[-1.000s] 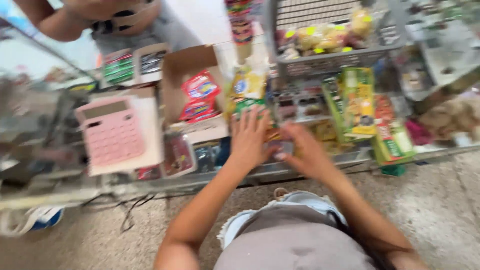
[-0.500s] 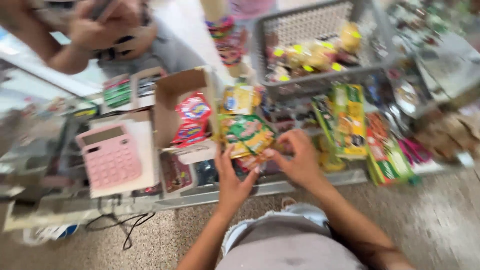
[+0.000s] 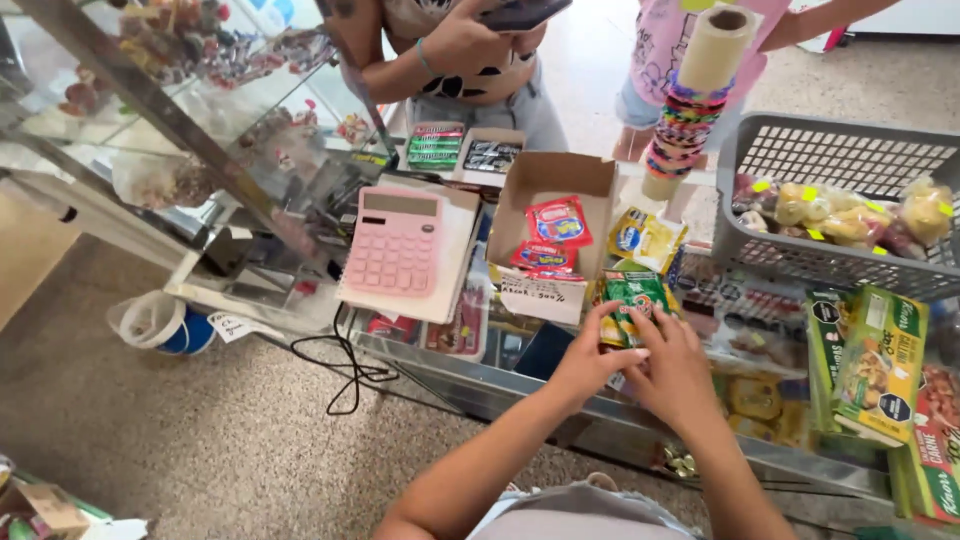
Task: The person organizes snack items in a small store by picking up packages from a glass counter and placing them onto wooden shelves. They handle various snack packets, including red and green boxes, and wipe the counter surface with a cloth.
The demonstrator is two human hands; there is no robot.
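Both hands meet on a green snack packet (image 3: 632, 296) lying on the glass tabletop (image 3: 480, 375), just in front of an open cardboard box (image 3: 548, 215) of red packets. The left hand (image 3: 590, 358) presses its fingers against the packet's near left edge; the right hand (image 3: 672, 368) lies over its near right corner. Whether either grip is clamped on the packet cannot be told. A pink calculator (image 3: 394, 240) sits to the left, a grey basket (image 3: 850, 205) to the right.
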